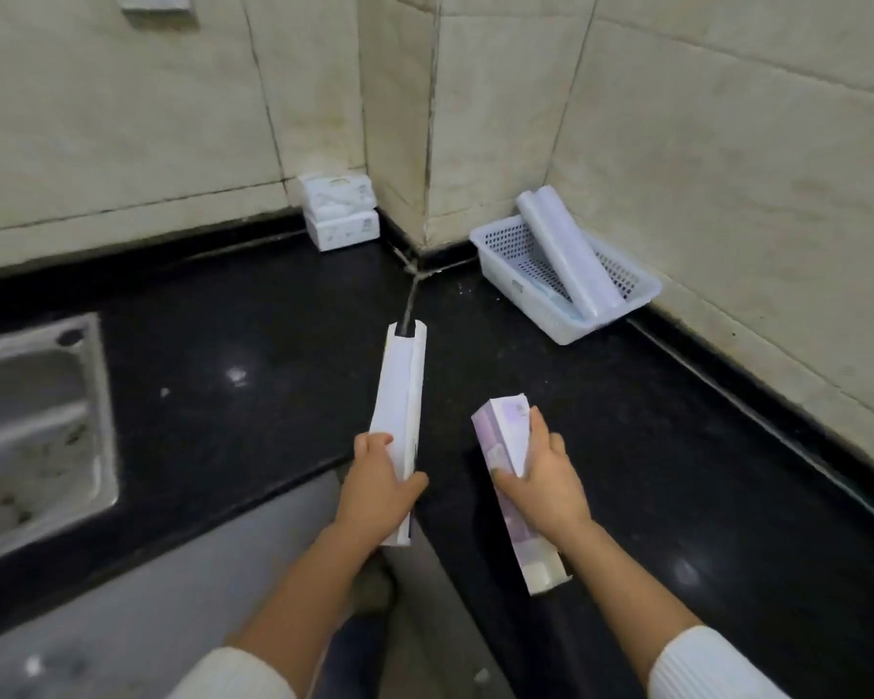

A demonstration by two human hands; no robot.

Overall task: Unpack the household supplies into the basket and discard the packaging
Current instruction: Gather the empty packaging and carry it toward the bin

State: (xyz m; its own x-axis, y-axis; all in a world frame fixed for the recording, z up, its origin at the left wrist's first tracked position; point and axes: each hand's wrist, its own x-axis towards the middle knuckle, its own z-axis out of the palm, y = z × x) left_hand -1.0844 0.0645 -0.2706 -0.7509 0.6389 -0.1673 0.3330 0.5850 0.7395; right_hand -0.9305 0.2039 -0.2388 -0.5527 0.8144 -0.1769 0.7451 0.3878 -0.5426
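My left hand [382, 479] grips a long white roll holder [399, 396] near its lower end, and it points away from me over the black counter. In my right hand [543, 476] is a purple and white carton [503, 436], held around its middle, with its open end toward me. A white perforated basket [505, 272] stands against the right wall in the counter's far corner. Two white rolls [566, 249] lean inside it, their tops sticking out over the rim.
Two stacked white tissue packs [339, 211] sit against the back wall left of the corner pillar. A steel sink [36, 426] is set into the counter [253, 335] at the left. Tiled walls close off the back and right.
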